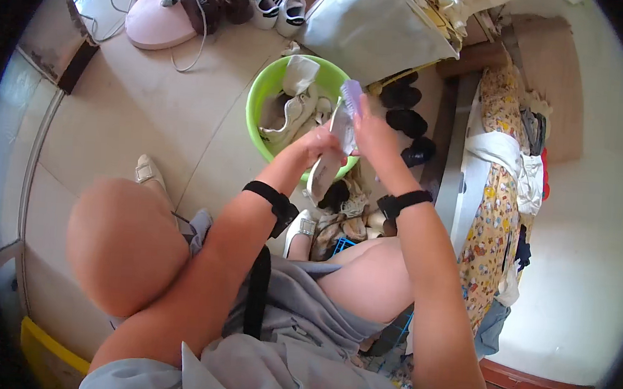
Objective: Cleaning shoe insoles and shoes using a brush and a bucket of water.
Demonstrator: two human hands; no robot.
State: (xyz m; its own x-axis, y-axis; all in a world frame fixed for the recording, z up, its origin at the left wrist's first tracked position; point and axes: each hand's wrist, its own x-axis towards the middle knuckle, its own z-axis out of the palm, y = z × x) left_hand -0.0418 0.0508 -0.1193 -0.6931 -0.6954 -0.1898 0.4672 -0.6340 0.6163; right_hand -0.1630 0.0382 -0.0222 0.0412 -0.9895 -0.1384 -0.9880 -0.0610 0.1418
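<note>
Over the near right side of a bright green basin [253, 114], my left hand [318, 141] is closed around a white shoe [322, 175]. My right hand [375, 132] grips a lilac scrubbing brush [351, 96], whose bristles face the shoe's upper part. Fingers of both hands hide part of the shoe. Inside the basin lie another white shoe [299, 114] and a white piece [302, 71] I cannot make out.
Several black shoes [407, 122] line the right of the basin. Beyond it stand white sneakers [277, 8], a big silvery bag [373, 32] and a pink fan base [157, 21] with a cable. A bed with patterned bedding [486, 228] borders the right side.
</note>
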